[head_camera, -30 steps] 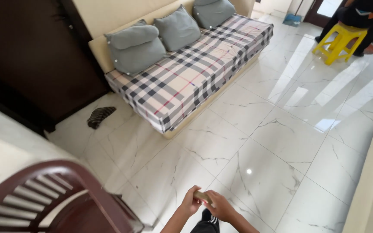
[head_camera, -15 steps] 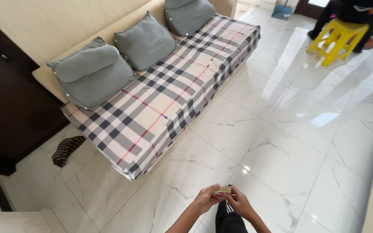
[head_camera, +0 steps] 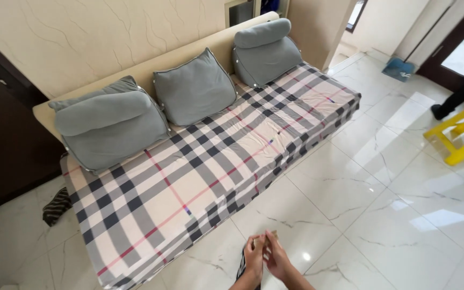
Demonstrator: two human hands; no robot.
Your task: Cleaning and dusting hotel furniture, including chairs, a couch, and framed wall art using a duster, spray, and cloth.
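A: We note both hands low in the frame, over the floor. Left hand and right hand are pressed close, fingertips meeting.

B: We see a small tan object at those fingertips, poking just above them. Pinched between both hands, we think; most of it is hidden, so we cannot tell what it is.

A: Agreed. Fingers curled in on it, not spread. The object sits at the top of the hands, on the side toward the sofa.

B: We place the sofa just beyond the hands, running on a slant from lower left to upper right. Checked cover: cream, grey and black with thin red lines.

A: Three grey cushions lean on its back: left cushion, middle cushion, right cushion. None touches the hands.

B: Well apart to the right, we log a yellow stool on the floor, and someone's dark-clad leg beside it.

A: A dark striped cloth lies on the floor at the sofa's left end, beside a dark cabinet.

B: A blue dustpan is near the far doorway.
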